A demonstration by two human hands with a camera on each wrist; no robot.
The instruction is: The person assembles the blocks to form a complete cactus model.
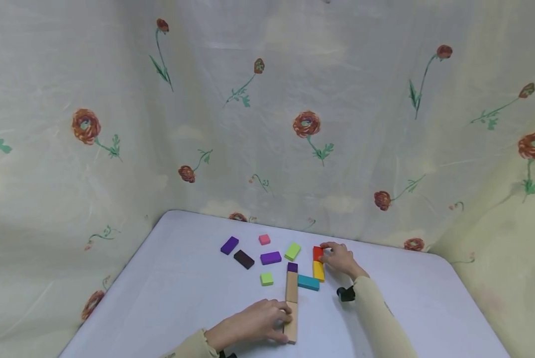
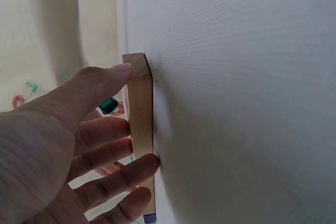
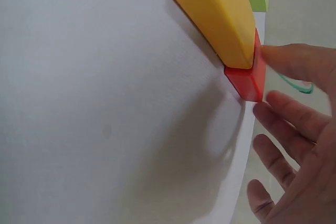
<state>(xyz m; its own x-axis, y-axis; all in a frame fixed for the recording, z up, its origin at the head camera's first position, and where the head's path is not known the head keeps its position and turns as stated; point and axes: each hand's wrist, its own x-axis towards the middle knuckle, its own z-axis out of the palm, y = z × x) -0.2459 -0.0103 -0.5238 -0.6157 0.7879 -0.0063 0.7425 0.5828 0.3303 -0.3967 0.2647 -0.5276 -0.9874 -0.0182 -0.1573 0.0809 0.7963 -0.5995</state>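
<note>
My left hand [image 1: 263, 320] lies over the nearer of two light wooden blocks [image 1: 292, 328]. In the left wrist view its thumb rests at one end of that wooden block [image 2: 140, 114], with loosely bent fingers along its side. My right hand [image 1: 339, 258] reaches to a red block [image 1: 318, 253] standing end to end with a yellow block [image 1: 318, 271]. Thumb and index fingertip are right at the red block [image 3: 247, 84] in the right wrist view, the other fingers spread. A second wooden block [image 1: 291, 287], a dark purple block [image 1: 292, 267] and a teal block [image 1: 308, 283] join the row.
Behind and left are purple blocks [image 1: 270, 258], a black block [image 1: 244, 259], a pink block [image 1: 265, 239] and light green blocks [image 1: 292, 251]. They lie on a white table [image 1: 160, 288]. Flowered cloth [image 1: 258, 129] hangs behind the table and at both sides.
</note>
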